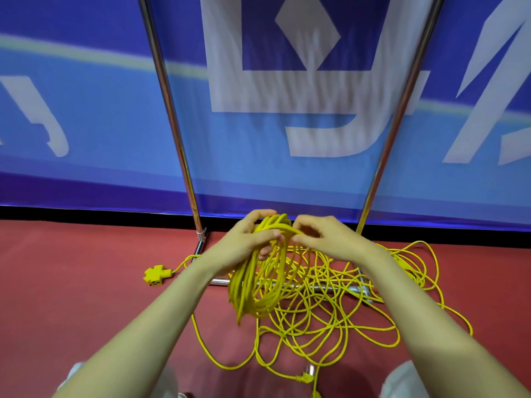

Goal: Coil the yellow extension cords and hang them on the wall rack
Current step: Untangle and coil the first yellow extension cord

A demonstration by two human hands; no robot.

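Note:
A coil of yellow extension cord [253,291] hangs from my left hand [244,239], whose fingers curl round the top of its loops. My right hand [324,237] pinches a strand of the same cord at the coil's top, right beside the left hand. Loose yellow cord [330,320] lies tangled on the red floor below and to the right. A yellow multi-socket end [156,275] lies on the floor at the left. A yellow plug [304,379] lies near the bottom edge. The metal rack's two uprights [172,124] rise before the blue banner.
The rack's base bars [324,288] lie on the red floor [86,282] under the tangle. A blue banner with white letters [273,96] covers the wall behind. My knees in light trousers [402,380] show at the bottom corners.

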